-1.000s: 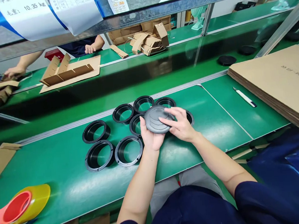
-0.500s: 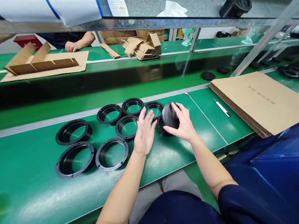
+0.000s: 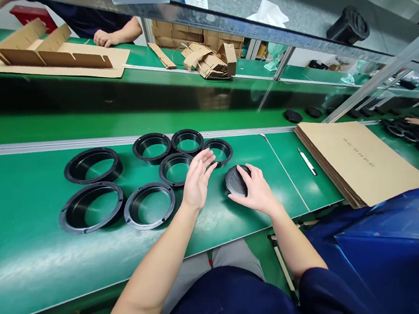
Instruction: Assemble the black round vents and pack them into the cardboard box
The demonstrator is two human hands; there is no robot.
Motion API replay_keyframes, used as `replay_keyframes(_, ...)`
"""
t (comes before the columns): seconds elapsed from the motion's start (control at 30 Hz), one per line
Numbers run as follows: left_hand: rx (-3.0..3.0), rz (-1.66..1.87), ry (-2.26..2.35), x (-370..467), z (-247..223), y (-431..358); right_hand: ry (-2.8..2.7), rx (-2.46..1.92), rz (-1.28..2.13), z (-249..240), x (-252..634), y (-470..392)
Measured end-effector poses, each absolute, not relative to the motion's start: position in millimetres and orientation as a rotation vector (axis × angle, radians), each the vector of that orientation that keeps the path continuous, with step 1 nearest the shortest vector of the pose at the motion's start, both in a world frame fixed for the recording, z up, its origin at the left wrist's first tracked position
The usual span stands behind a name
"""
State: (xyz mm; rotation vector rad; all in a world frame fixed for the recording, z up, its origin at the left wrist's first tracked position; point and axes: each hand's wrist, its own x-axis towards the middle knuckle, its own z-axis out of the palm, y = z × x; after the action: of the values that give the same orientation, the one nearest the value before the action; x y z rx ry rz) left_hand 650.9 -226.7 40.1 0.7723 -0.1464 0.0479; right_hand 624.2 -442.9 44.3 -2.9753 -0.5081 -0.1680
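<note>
My right hand (image 3: 253,187) has its thumb and fingers around the edge of a black round cap (image 3: 235,180), which lies flat low over the green bench; what is beneath it is hidden. Left of it, my left hand (image 3: 197,180) is raised with fingers stretched out and nothing in it. Its fingertips overlap a small black flanged ring (image 3: 227,150) in view, and I cannot tell whether they touch. Beside that hand stands another black ring (image 3: 163,173), partly covered by it. A larger ring (image 3: 130,219) sits nearer the bench front.
More black rings (image 3: 65,218) stand on the left of the bench (image 3: 27,263). A white pen (image 3: 307,161) and a stack of cardboard sheets (image 3: 365,157) lie to the right. A metal shelf (image 3: 226,24) crosses above. Behind it, a co-worker's hand (image 3: 106,38) rests near cardboard dividers (image 3: 55,58).
The black cap has gone from tilted in my right hand over a ring to lying flat. My left hand stays open. The whole view has shifted and tilted.
</note>
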Motion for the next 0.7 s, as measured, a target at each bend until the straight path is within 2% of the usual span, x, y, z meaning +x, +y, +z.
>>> replay_keyframes(0.13,0.781,0.050,-0.130,652,40,-228,-0.598,-3.075,-0.098,73,616,-445)
replay_keyframes(0.27,0.832,0.110,-0.092,652,39,-231,-0.511,-3.004,-0.447,97,622,-433)
replay_keyframes(0.47,1.133,0.215,-0.028,647,32,-237,-0.526,-2.986,-0.027,55,640,-416)
replay_keyframes(0.63,1.590,0.041,-0.133,646,20,-256,-0.051,-2.593,-0.448,48,652,-462)
replay_keyframes(0.7,1.692,-0.049,-0.191,637,21,-265,0.132,-2.359,-0.409,48,639,-477)
